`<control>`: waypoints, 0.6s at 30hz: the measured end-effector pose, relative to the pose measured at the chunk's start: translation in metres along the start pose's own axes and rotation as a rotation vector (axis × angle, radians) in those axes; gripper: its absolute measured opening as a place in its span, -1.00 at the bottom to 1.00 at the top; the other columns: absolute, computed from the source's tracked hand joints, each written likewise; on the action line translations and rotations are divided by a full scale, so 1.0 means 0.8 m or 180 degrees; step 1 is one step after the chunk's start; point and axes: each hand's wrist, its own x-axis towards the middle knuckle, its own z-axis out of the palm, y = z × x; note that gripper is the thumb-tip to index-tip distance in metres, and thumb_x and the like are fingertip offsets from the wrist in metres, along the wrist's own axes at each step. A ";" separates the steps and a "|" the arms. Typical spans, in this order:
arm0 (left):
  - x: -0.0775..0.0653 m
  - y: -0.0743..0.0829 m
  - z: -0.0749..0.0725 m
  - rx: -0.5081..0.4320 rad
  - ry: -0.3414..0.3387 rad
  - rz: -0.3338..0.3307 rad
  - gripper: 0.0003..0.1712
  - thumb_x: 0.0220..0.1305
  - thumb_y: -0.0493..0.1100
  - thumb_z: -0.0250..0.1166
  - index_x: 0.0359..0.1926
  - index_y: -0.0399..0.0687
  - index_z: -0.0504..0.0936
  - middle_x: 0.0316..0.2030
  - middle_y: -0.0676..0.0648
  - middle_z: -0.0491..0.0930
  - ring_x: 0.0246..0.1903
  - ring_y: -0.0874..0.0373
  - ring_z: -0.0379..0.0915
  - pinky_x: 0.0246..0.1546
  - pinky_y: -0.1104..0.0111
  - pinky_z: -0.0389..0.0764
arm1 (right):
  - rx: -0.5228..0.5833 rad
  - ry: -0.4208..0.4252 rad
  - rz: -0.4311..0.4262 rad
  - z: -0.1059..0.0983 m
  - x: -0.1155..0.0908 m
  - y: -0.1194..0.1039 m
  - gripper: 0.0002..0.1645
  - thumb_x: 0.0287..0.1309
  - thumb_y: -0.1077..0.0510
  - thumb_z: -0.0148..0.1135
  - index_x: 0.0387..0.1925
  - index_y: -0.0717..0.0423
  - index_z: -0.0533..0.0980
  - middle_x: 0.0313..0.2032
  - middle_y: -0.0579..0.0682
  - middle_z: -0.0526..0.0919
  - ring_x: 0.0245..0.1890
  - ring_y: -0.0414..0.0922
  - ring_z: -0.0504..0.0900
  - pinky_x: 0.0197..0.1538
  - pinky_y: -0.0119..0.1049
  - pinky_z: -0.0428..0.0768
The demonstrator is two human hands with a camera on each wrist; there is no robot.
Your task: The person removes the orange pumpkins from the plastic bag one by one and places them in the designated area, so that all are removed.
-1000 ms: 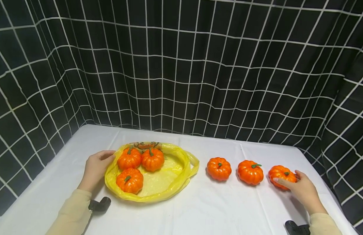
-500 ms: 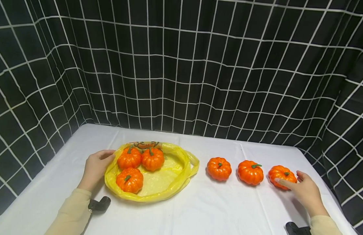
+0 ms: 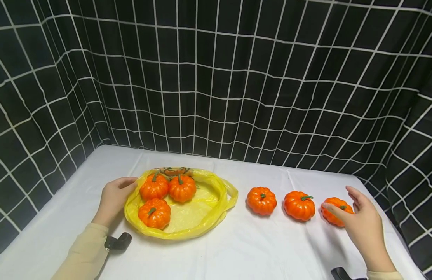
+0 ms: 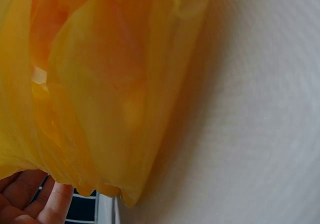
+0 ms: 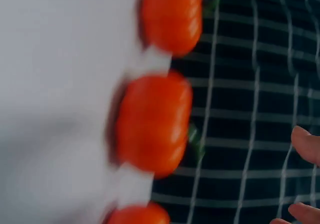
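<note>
Just now the right hand (image 3: 368, 227) has risen off the rightmost pumpkin (image 3: 336, 202): half a second ago thumb and fingers were around its sides, and in this moment they stand spread above it, gripping nothing, with the hand's shadow lying apart on the bench (image 3: 237, 249). That pumpkin has stayed where it was, completing a row with the middle pumpkin (image 3: 299, 206) and the pumpkin nearest the bag (image 3: 260, 201). For the work in hand, this seems to mean a release, with three pumpkins standing out on the cloth and three others, the bagged pumpkins (image 3: 154, 214), inside the yellow plastic bag (image 3: 188, 219). The left hand (image 3: 112, 198) stays at the bag's left edge, its grip pinching the rim.

Its fingertips are partly hidden by the film, and the left wrist view shows the contents only as an orange glow. Printing on the far wall is partly covered by pumpkins. The right wrist view is blurred, cuts two pumpkins at the frame edges, and catches only fingertips.
</note>
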 end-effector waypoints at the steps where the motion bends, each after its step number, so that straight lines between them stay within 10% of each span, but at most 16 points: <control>1: 0.000 0.000 0.000 -0.0006 0.0001 0.0000 -0.53 0.43 -0.04 0.14 0.20 -0.24 0.56 0.23 -0.33 0.54 0.34 -0.22 0.32 0.42 -0.08 0.28 | 0.0034 -0.0031 -0.0078 0.004 -0.005 -0.008 0.06 0.17 -0.08 0.40 0.51 0.23 0.08 0.46 0.39 0.17 0.42 0.38 0.21 0.40 0.17 0.25; 10: -0.001 0.000 0.000 -0.0053 0.0037 0.0013 -0.54 0.43 -0.04 0.15 0.18 -0.25 0.58 0.21 -0.33 0.55 0.33 -0.21 0.35 0.41 -0.06 0.31 | 0.0405 -0.0407 -0.0649 0.049 -0.037 -0.069 -0.01 0.03 0.08 0.52 0.41 0.29 0.25 0.42 0.27 0.31 0.41 0.24 0.32 0.28 -0.63 0.35; 18: -0.001 0.001 0.001 -0.0055 0.0020 0.0004 -0.54 0.44 -0.04 0.15 0.20 -0.24 0.57 0.21 -0.33 0.55 0.34 -0.21 0.34 0.41 -0.06 0.31 | 0.0701 -0.0851 -0.0748 0.094 -0.056 -0.107 -0.08 0.02 0.11 0.53 0.37 0.25 0.31 0.39 0.24 0.37 0.44 0.17 0.31 0.42 -0.16 0.31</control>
